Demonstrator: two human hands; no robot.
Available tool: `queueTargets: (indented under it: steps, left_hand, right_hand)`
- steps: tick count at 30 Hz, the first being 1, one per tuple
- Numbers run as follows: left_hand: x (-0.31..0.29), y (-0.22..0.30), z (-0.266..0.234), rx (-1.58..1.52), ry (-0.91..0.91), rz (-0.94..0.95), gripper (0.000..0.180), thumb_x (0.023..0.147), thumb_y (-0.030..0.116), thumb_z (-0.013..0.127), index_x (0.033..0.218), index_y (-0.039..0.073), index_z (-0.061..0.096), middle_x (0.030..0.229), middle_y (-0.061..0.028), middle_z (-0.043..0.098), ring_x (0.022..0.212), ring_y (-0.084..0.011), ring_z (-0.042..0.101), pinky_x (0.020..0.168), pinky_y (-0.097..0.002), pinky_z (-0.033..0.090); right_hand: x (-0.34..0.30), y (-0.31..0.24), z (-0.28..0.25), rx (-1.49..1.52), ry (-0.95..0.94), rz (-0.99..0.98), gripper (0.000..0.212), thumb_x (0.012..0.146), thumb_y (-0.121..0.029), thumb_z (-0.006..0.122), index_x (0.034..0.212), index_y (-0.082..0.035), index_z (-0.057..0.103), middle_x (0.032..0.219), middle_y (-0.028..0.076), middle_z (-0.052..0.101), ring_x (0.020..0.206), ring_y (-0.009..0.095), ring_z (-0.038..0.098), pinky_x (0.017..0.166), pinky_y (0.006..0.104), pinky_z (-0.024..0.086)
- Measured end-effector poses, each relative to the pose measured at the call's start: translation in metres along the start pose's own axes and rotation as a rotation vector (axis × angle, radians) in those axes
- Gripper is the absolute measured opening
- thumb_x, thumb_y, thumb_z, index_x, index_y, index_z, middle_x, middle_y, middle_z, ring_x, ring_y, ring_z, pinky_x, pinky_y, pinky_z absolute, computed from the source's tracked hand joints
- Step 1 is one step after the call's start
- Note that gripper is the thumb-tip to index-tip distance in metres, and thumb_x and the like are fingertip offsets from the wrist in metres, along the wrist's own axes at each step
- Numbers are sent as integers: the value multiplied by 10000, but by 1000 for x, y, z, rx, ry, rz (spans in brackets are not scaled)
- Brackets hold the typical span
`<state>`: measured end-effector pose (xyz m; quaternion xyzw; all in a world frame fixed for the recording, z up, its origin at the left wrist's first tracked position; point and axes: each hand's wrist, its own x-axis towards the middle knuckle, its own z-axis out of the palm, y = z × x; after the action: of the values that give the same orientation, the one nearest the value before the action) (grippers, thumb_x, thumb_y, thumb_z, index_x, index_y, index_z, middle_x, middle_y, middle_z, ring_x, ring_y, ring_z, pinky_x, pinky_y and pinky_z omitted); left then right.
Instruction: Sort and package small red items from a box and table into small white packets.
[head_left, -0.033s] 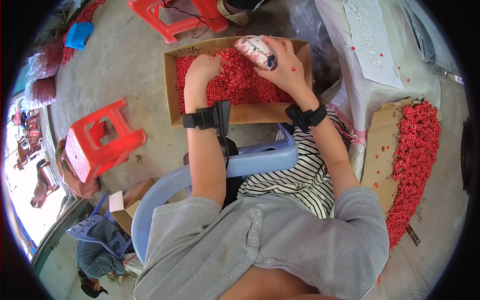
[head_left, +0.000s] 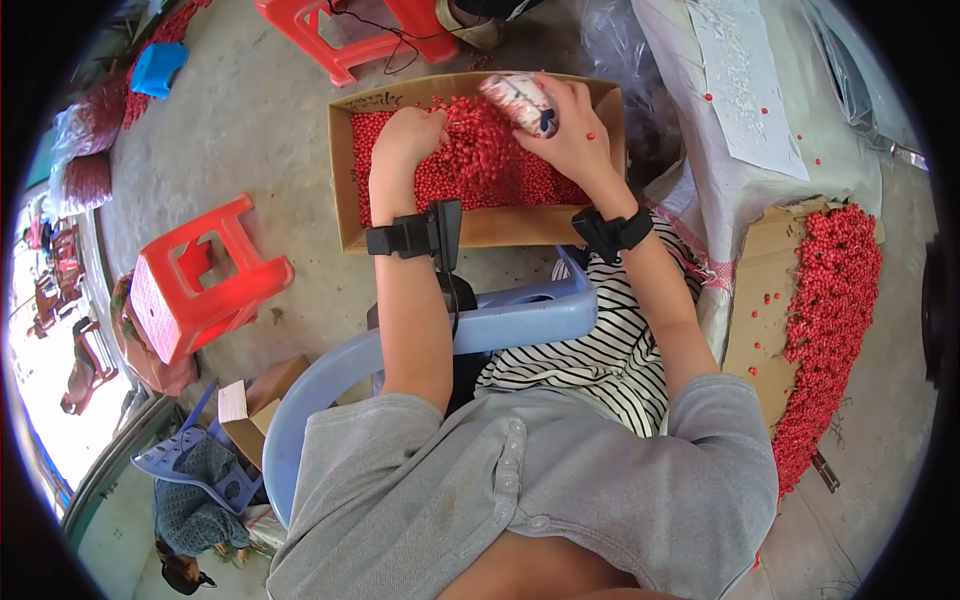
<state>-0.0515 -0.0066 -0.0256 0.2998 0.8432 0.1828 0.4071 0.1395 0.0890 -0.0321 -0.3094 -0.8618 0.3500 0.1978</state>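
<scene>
Above a long cardboard box (head_left: 350,240) full of loose red berries (head_left: 372,170), my left hand (head_left: 407,143) is closed, its fingertips pinched at the left end of a bunch of red berries (head_left: 480,138). My right hand (head_left: 572,130) wraps around a whitish, rounded object (head_left: 520,103) with red and dark blue marks, whose kind I cannot make out. It is just right of the bunch and partly hidden by my fingers. A single red berry (head_left: 591,135) shows against the back of my right hand. Black bands with small devices circle both wrists.
Right of me, a heap of red berries (head_left: 830,300) lies along a cardboard sheet (head_left: 765,320). A covered surface (head_left: 740,190) stands beside the box. Red stools (head_left: 205,285) are at left and beyond, where a shoe shows. A blue chair arm (head_left: 450,330) crosses before me; another person (head_left: 200,510) sits lower left.
My right hand and the whitish object have shifted slightly to the right. The berry bunch is blurred and has moved a little; my left hand stays nearly in place.
</scene>
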Motion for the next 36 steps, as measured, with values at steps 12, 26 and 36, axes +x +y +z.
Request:
queueTargets:
  steps: [12,26,36]
  left_hand:
    - [-1,0,3,88,143,74,300,757,273,552,724,-22,590,622,-104,573,594,-192,548,589,-301,422]
    - [-1,-8,0,-11,191,104,226,724,205,595,746,-18,565,669,-129,582,636,-200,558,612,-305,429]
    - [0,-3,1,167,147,-17,243,723,232,586,743,-10,570,682,-137,584,648,-207,560,618,-311,427]
  right_hand:
    - [-19,132,114,121,-352,871,658,668,-340,591,1174,-4,338,1054,259,488,932,359,513,781,376,428]
    - [-23,146,95,658,-782,962,449,761,-162,518,1182,-115,369,975,52,538,819,178,552,626,326,468]
    - [-13,58,-3,895,-329,724,472,742,-167,561,1175,-115,379,1047,45,499,858,143,536,615,283,468]
